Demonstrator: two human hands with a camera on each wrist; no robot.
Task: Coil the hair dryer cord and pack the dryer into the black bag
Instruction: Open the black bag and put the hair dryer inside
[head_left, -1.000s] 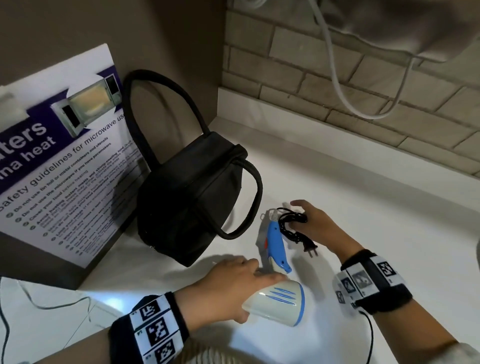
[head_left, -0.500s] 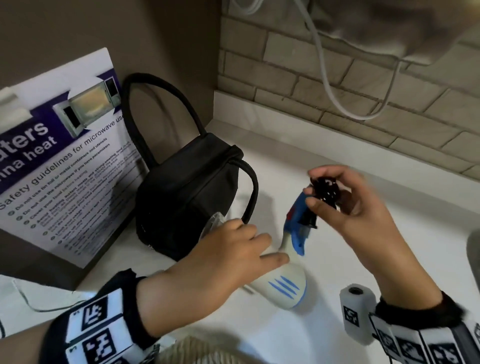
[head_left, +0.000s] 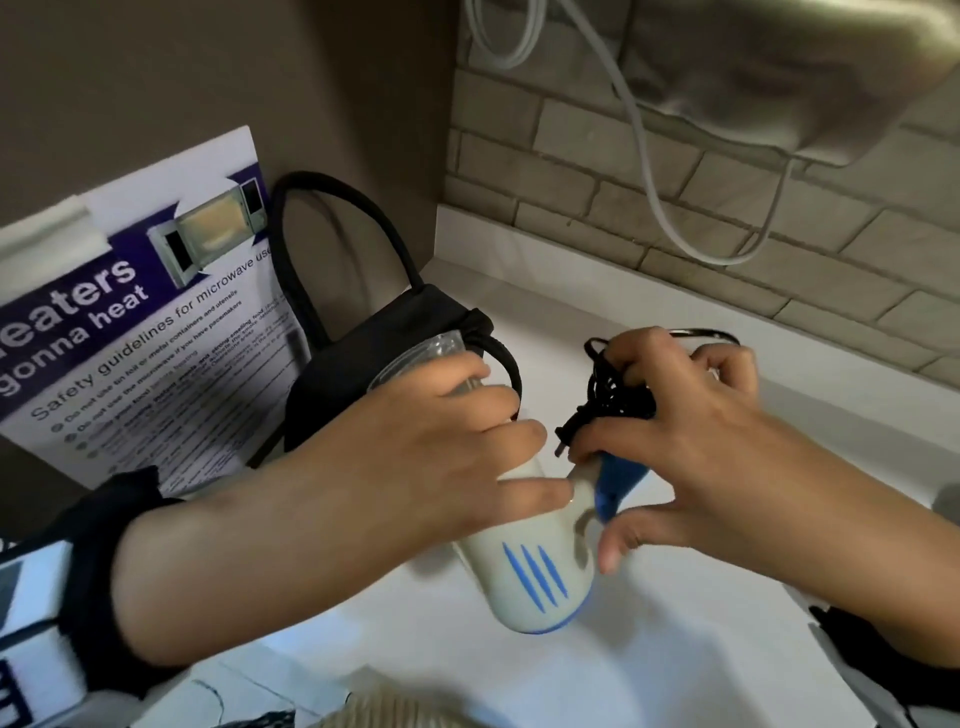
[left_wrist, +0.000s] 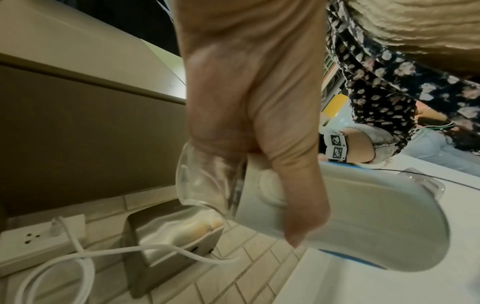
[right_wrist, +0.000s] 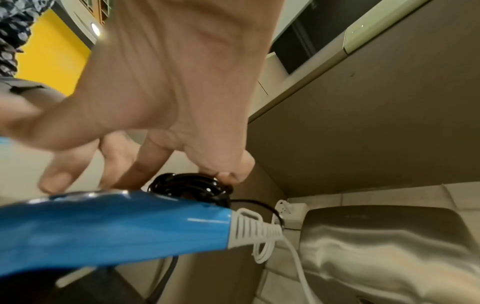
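The white hair dryer (head_left: 524, 571) with blue stripes is lifted off the counter, its clear nozzle (head_left: 431, 358) pointing toward the black bag (head_left: 384, 364). My left hand (head_left: 441, 447) grips the dryer's barrel (left_wrist: 350, 216), thumb across it. My right hand (head_left: 691, 431) holds the coiled black cord (head_left: 618, 395) against the folded blue handle (head_left: 618, 480), with the plug (head_left: 566, 434) sticking out to the left. In the right wrist view the cord bundle (right_wrist: 189, 189) sits on top of the blue handle (right_wrist: 103, 226) under my fingers. The bag stands behind the left hand, its handles up.
A microwave safety poster (head_left: 130, 322) leans at the left beside the bag. A metal wall unit (head_left: 753, 78) with a white cable (head_left: 649, 171) hangs over the brick wall. A wall socket (left_wrist: 39, 236) sits on the tiles. The white counter (head_left: 727, 623) runs to the right.
Both hands have lifted the dryer off the counter and tilted its nozzle toward the bag. The right hand has brought the coiled cord down against the blue handle.
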